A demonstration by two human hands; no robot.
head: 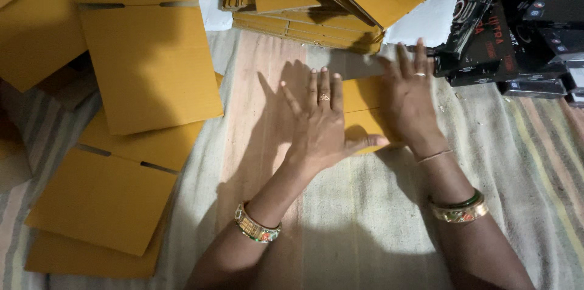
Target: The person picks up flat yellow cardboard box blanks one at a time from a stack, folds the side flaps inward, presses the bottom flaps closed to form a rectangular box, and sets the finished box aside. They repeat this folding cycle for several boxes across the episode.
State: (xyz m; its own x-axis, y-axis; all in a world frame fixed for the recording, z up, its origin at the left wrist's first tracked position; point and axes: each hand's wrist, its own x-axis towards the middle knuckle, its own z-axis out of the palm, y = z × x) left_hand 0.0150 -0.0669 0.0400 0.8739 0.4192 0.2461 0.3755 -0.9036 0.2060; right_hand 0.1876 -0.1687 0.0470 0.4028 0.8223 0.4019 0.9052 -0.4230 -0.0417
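In the head view, both hands lay flat at frame centre: left hand (319,125) and right hand (409,104), fingers spread and gripping nothing, pressed a small yellow card (360,110) onto the cloth (365,217). It seemed only part-folded; flat blanks (149,65) filled the left, black boxes (517,28) the upper right.

Yellow-brown is seen on the small cardboard piece (360,110), on the flat sheets (149,65) and on the stack (316,4). The cloth (377,217) is striped in pale grey, pink and yellow. Black boxes (523,28) are marked in white. Gold, green and red bangles (459,209) are worn.
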